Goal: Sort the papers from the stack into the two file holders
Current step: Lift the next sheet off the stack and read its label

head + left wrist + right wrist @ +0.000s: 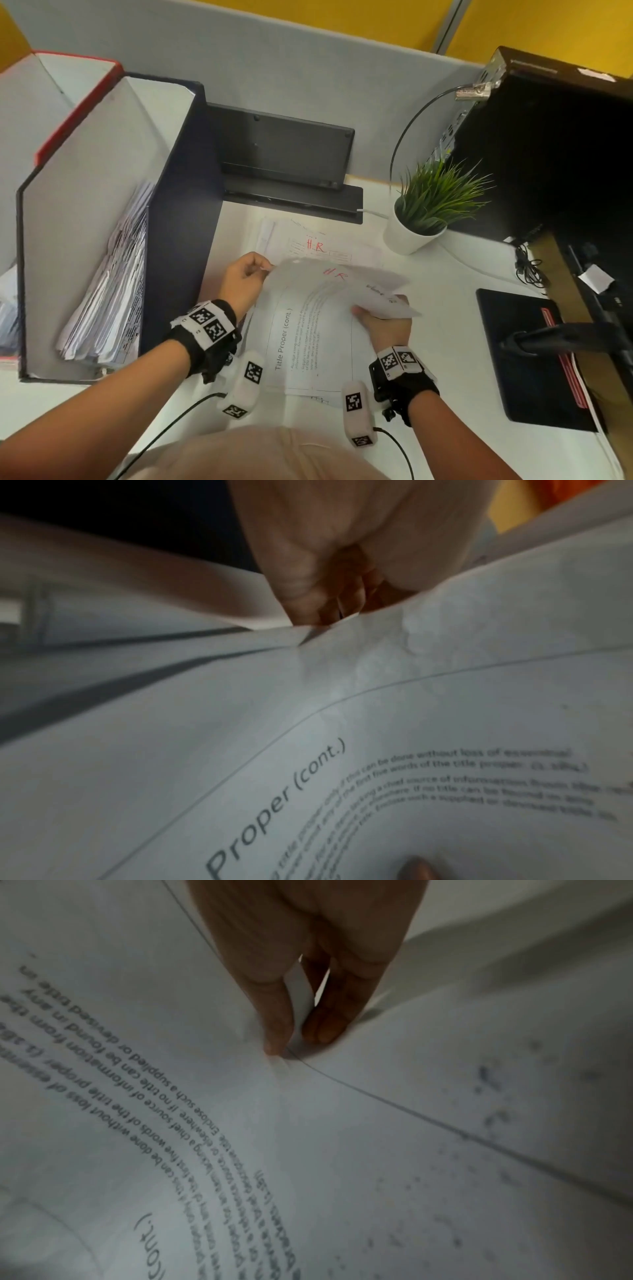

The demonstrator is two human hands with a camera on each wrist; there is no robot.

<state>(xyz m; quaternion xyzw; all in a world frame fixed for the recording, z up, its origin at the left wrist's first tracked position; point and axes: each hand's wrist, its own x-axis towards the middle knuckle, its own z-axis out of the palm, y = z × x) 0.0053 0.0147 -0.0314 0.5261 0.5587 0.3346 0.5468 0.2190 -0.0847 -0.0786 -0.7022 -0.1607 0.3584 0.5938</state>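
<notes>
Head view: beside the dark file holder (191, 219) on the table (445, 342), the left hand (244, 278) and right hand (385, 323) each pinch the curled "HR" paper (322, 308) above the stack (308, 240).

Left wrist view: fingers (329, 593) pinch the paper's edge.

Right wrist view: thumb and fingers (329, 1015) pinch the sheet.

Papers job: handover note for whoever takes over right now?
Left hand pinches the far left edge of the lifted sheet, marked HR in red. Right hand grips its right edge.
Stack lies on the desk, "Title Proper (cont.)" page on top.
Black file holder already holds papers; red file holder behind it, contents unclear.
Left: file this sheet, then the stack.
</notes>
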